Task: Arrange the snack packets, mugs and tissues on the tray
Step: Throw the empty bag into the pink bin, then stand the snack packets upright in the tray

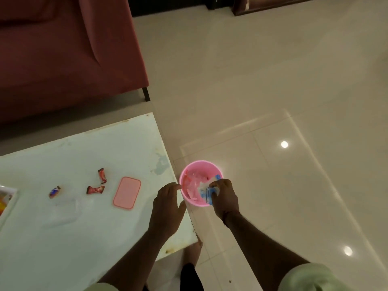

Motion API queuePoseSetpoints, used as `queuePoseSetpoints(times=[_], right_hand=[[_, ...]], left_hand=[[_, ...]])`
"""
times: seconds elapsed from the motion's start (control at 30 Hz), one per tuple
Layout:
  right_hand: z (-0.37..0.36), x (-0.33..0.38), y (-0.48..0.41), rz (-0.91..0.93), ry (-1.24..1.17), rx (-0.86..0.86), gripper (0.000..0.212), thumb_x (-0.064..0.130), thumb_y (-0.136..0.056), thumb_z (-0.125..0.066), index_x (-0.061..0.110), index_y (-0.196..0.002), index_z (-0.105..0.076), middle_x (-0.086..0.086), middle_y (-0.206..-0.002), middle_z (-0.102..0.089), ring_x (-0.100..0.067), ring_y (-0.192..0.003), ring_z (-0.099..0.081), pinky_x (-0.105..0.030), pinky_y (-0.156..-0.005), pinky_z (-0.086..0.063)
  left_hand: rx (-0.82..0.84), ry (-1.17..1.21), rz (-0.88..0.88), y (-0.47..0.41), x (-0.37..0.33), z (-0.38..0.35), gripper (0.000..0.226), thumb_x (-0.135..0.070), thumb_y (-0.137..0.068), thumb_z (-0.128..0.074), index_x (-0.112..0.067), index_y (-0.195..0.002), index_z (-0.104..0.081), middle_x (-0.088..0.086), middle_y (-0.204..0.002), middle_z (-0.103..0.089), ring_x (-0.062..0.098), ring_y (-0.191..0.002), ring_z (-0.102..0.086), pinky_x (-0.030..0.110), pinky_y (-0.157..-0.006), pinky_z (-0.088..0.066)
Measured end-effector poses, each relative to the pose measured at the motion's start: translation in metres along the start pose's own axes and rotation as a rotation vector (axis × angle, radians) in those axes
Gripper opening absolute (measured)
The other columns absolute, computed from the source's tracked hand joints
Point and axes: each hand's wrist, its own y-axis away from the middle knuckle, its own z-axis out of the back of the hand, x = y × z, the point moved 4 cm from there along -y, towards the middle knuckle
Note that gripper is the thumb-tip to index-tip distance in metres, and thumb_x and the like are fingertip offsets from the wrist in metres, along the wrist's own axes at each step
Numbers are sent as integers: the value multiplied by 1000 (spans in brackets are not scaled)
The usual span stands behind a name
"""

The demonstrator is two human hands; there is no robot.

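Note:
A pink bin (190, 172) stands on the floor just off the table's right edge, with crumpled wrappers inside. My right hand (225, 199) hovers over its near rim, shut on a blue and white packet (206, 192). At the table's edge beside the bin, my left hand (168, 204) is open and holds nothing. On the white table (84, 238) lie two red wrappers (102, 175) (95, 190), a small blue and red wrapper (54, 192), a pink rectangular lid (127, 192) and a clear plastic bag (65, 211).
A tray's corner (6, 198) shows at the far left edge of the table. A maroon sofa (63, 55) stands behind the table. Glossy tiled floor (273, 91) spreads to the right. My bare foot (194, 252) is by the table's corner.

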Motion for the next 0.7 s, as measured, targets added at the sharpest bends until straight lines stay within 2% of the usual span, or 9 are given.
queuePoseSetpoints(times=[0.07,0.1,0.13,0.2,0.23,0.3,0.47,0.7], right_hand=[[-14,-14,-15,-69,-78,4,20,16,-96,-49,23,-111,-60,11,-115,-52,-30,-108,-63,-33,-82,-55],[-19,-19,-21,-82,-99,16,23,17,-96,-50,26,-115,-59,12,-122,-51,-31,-110,-62,-33,-84,-53],[-23,-24,-26,-64,-71,43,29,19,-95,-53,28,-122,-58,10,-138,-44,-32,-113,-60,-33,-88,-52],[-32,-32,-32,-23,47,140,51,20,-94,-59,36,-141,-46,4,-162,-12,-33,-120,-58,-35,-94,-50],[-35,-36,-31,-14,76,188,61,18,-94,-59,40,-147,-37,4,-165,1,-33,-125,-55,-35,-96,-49],[-37,-42,-29,18,69,239,72,13,-93,-60,41,-151,-28,2,-165,11,-30,-139,-41,-35,-103,-45],[-31,-44,-15,47,122,257,71,19,-92,-63,34,-152,-29,-1,-165,7,-28,-146,-29,-39,-113,-39],[-15,0,12,191,395,188,81,47,-90,-58,33,-156,-13,-2,-166,-3,-26,-146,-29,-42,-107,-43]], left_hand=[[-5,-19,-1,-8,10,-20,48,-31,-85,-71,-19,-128,-54,1,-137,-56,16,-127,-50,33,-103,-43],[-9,-28,-2,-10,13,-26,48,-32,-85,-71,-19,-128,-55,0,-138,-56,16,-128,-49,33,-103,-42],[-12,-38,-1,-12,16,-32,48,-32,-85,-71,-19,-128,-55,0,-138,-55,16,-129,-49,33,-104,-42],[-9,-55,3,-11,21,-40,48,-33,-85,-70,-18,-128,-55,1,-139,-55,18,-130,-48,34,-105,-42],[-5,-57,7,-10,24,-42,47,-32,-85,-70,-18,-128,-55,2,-139,-55,18,-130,-48,36,-105,-42],[-1,-54,16,-5,27,-42,46,-30,-86,-69,-17,-127,-55,3,-139,-54,19,-130,-48,37,-104,-44],[-2,-65,44,2,26,-27,45,-29,-87,-68,-18,-128,-54,3,-140,-53,20,-131,-46,37,-104,-45],[-59,-157,14,5,19,22,47,-34,-86,-69,-20,-128,-55,3,-144,-50,21,-134,-45,36,-105,-42]])
